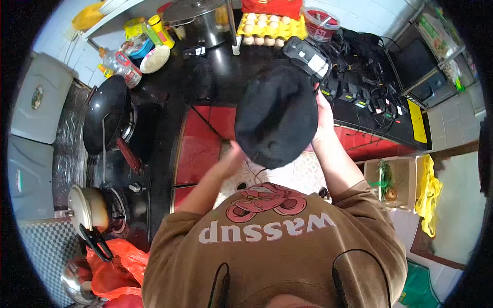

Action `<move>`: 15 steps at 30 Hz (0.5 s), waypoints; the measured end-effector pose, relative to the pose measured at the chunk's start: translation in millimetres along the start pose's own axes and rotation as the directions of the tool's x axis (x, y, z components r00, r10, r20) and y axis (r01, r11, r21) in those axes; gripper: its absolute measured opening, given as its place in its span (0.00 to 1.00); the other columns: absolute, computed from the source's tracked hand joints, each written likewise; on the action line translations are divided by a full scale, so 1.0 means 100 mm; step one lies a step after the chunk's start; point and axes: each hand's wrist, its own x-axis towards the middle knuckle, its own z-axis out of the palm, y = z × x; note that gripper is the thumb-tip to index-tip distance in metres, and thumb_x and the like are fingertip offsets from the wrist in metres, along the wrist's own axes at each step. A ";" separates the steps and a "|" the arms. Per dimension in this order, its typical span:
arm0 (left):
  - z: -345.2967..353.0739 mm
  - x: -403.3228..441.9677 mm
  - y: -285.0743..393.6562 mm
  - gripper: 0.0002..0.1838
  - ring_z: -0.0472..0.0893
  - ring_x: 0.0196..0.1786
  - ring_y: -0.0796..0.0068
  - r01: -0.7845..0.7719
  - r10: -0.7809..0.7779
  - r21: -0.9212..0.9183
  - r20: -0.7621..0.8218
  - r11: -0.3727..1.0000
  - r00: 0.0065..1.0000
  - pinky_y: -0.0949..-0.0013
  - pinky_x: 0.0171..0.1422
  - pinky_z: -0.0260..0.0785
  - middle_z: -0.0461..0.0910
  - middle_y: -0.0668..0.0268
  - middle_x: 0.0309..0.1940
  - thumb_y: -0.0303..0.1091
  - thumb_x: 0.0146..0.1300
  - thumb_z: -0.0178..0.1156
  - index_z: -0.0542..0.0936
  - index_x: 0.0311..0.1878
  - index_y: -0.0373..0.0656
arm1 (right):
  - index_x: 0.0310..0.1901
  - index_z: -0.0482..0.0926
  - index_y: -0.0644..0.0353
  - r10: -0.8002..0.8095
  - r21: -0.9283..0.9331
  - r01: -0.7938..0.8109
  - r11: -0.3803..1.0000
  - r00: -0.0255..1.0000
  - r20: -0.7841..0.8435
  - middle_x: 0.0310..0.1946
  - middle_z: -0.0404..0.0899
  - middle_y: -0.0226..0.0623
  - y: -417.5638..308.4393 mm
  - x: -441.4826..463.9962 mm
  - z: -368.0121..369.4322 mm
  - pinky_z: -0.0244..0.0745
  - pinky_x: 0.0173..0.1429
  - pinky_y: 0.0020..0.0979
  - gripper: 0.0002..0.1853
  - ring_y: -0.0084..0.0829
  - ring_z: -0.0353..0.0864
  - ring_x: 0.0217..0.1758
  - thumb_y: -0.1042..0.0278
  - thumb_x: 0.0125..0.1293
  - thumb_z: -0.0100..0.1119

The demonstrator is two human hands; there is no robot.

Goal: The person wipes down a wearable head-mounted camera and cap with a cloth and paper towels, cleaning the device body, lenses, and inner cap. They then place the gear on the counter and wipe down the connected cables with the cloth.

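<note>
A black fabric cap (277,115) is held up in front of my body, over the gap between the counters. My right hand (323,115) grips its right edge, with the thumb side showing and the other fingers hidden behind the cloth. My left hand (234,158) is beside the cap's lower left edge. It is smeared by motion, and I cannot tell whether it touches the cap. A black device with a white label (308,57) shows at the cap's upper right edge; whether it is fixed to the cap is unclear. A thin dark cord hangs below the cap.
Black devices and cables (359,92) cover the right counter. Behind stand a yellow egg tray (269,31), a red-lidded tub (321,24) and a steel pot (200,28). At left are a wok (108,115) and a pressure cooker (90,210) on the stove, with a red plastic bag (120,267) nearby.
</note>
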 end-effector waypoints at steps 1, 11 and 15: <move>0.07 -0.16 -0.08 0.48 0.61 0.72 0.61 -0.293 0.213 0.388 0.235 0.874 0.948 0.57 0.77 0.47 0.61 0.61 0.71 0.73 0.65 0.21 0.63 0.70 0.42 | 0.61 0.71 0.62 -0.014 0.021 0.014 1.000 1.000 0.016 0.60 0.74 0.45 -0.03 0.10 -0.05 0.68 0.67 0.49 0.24 0.45 0.73 0.63 0.54 0.70 0.53; -0.49 -0.73 -0.45 0.21 0.77 0.47 0.77 -0.189 0.095 0.523 0.200 0.831 0.975 0.70 0.52 0.69 0.81 0.68 0.43 0.49 0.66 0.59 0.81 0.45 0.37 | 0.63 0.69 0.62 -0.342 -0.171 0.299 0.939 0.870 -0.354 0.64 0.70 0.48 -0.13 0.86 -0.21 0.53 0.74 0.54 0.27 0.49 0.65 0.69 0.51 0.70 0.52; -0.85 -1.14 -0.88 0.13 0.77 0.37 0.78 0.059 -0.010 0.552 -0.091 0.832 0.996 0.72 0.42 0.70 0.81 0.68 0.32 0.38 0.62 0.63 0.81 0.39 0.36 | 0.64 0.67 0.62 -0.399 -0.215 0.338 0.916 0.817 -0.416 0.66 0.67 0.48 -0.24 1.10 -0.51 0.52 0.74 0.56 0.28 0.51 0.63 0.70 0.50 0.71 0.49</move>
